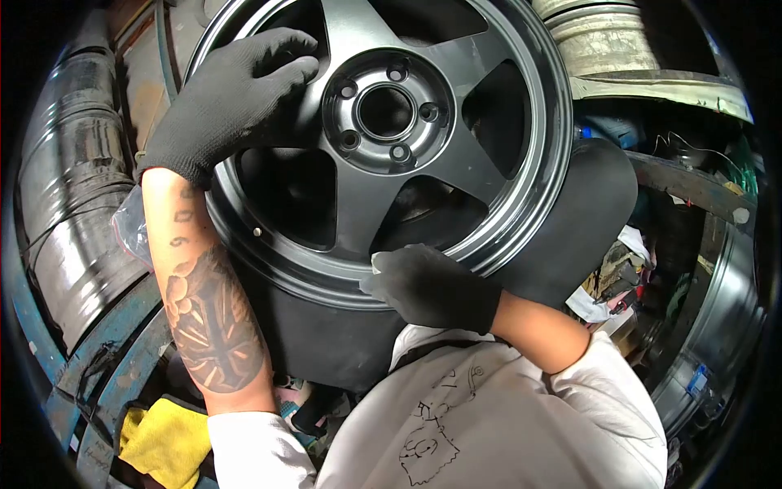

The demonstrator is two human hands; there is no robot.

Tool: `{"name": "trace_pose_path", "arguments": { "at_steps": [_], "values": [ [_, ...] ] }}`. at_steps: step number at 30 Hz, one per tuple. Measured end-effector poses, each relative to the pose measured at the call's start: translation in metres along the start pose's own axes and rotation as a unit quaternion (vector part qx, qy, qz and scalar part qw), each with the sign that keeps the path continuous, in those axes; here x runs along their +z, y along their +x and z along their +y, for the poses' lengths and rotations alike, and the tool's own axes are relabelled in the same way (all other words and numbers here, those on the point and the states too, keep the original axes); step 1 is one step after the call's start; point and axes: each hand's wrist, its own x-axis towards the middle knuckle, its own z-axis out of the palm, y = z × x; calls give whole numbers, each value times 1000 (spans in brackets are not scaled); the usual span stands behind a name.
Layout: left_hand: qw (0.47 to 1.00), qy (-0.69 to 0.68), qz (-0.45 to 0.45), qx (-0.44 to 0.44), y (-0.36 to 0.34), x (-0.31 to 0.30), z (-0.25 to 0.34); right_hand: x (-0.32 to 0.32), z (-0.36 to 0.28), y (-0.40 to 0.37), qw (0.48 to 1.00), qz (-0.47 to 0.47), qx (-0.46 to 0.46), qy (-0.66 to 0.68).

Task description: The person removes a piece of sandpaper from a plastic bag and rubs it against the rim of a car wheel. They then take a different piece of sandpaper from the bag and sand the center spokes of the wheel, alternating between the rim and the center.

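Observation:
A dark grey, five-spoke car wheel (354,204) leans across my lap, its hub and bolt holes facing up at me. My left hand (236,94), in a black knit glove, lies over the wheel's upper left side. Its fingers curl at a spoke, with the thumb a little apart from them. At the lower edge of the wheel, my right hand (436,285), also black-gloved, is closed with its fingertips right at the rim lip. A pale grey patch shows at those fingertips; I cannot tell whether it is a held piece or worn glove.
Scuffed metal wheel barrels (73,187) are stacked at the left, beside a blue metal frame (106,359). A yellow cloth (167,440) hangs at the lower left. Another rim (599,37) stands at the upper right. Papers and clutter (615,281) fill the right side, near a silver rim (717,318).

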Motion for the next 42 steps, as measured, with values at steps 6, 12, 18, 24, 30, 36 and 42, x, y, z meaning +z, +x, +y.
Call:
{"name": "trace_pose_path", "arguments": {
  "at_steps": [6,12,18,24,30,36,42],
  "values": [
    [996,-28,-35,-82,-5,-5,10,-14,-4,-8,1000,-15,12,-22],
    [996,-16,-43,-75,-7,1,9,-22,-4,-21,991,-53,118,34],
    [987,-75,-64,-125,0,-4,32,-3,-5,-4,999,21,24,-1],
    [984,-18,-61,-165,-7,-3,30,-9,1,-26,999,35,23,-20],
    [987,-54,-55,-144,-8,1,22,-3,2,-17,999,5,43,-4],
    [993,-29,-30,-112,-7,-4,16,-5,6,-26,987,102,115,45],
    [994,-29,-40,-98,-12,-5,14,1,9,-21,988,69,125,59]
  ]
}}
